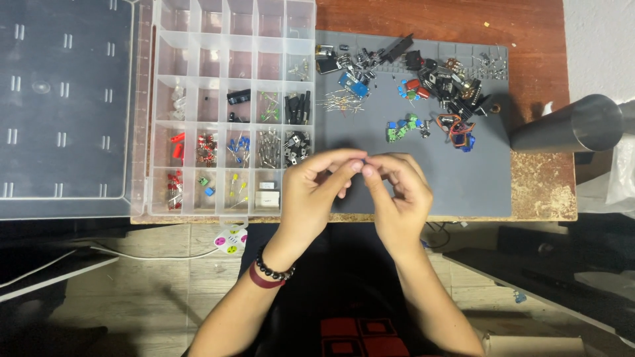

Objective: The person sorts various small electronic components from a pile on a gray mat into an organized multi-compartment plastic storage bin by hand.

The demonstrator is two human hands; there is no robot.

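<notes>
My left hand (pixel 317 188) and my right hand (pixel 400 192) meet fingertip to fingertip above the near part of a grey work mat (pixel 476 178). Both pinch something very small between thumbs and forefingers; it is too small to identify. A pile of small electronic parts (pixel 423 82) lies on the far half of the mat, apart from my hands. A clear compartment organiser box (pixel 231 106) with sorted components sits just left of my left hand. My left wrist wears a dark bead bracelet and a red band.
The organiser's open clear lid (pixel 63 106) lies flat at far left. A grey metal cylinder (pixel 572 125) rests on its side at the right table edge. A white power strip (pixel 230 238) hangs below the wooden table's front edge.
</notes>
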